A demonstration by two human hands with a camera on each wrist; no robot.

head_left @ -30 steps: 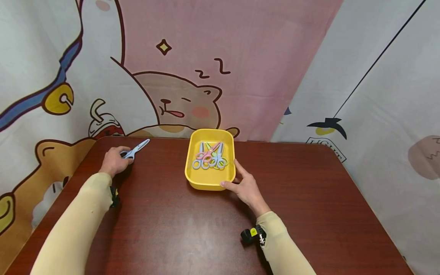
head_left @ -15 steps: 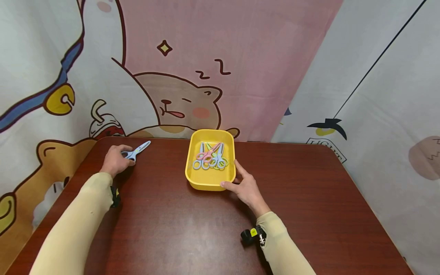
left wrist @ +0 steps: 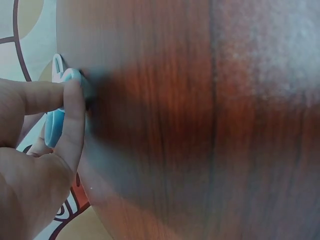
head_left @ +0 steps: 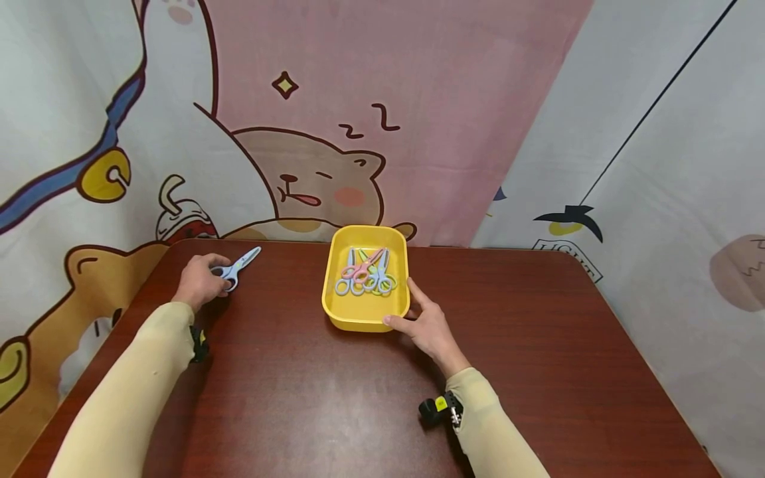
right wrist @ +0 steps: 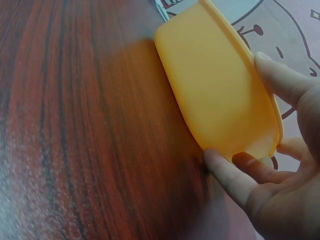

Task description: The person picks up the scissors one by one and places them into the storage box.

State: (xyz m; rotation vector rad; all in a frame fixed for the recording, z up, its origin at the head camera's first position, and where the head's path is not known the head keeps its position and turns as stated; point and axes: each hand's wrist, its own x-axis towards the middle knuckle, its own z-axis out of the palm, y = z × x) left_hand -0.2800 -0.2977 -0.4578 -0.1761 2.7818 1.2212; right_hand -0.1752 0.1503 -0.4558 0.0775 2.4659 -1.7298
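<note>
Near the far left corner of the table, my left hand (head_left: 200, 282) pinches the handle of a pair of light blue scissors (head_left: 242, 262), whose blades point away to the right. In the left wrist view, thumb and fingers meet at the scissors' blue handle loops (left wrist: 54, 129). At the back middle stands a yellow tray (head_left: 358, 325). Inside it lie pink scissors (head_left: 362, 267) on top of blue scissors (head_left: 382, 267) and green scissors (head_left: 392, 281). My right hand (head_left: 433, 335) holds the tray's near right corner, thumb at the rim and fingers along the side wall (right wrist: 215, 80).
The dark red-brown wooden table (head_left: 311, 411) carries the tray and the scissors. A printed cloth (head_left: 454, 119) with cartoon animals hangs directly behind the table's far edge. Both wrists wear a small strapped device.
My left hand has shifted very slightly at the scissors, and more of the nearer handle loop shows now. The tray and my right hand have stayed in place.
</note>
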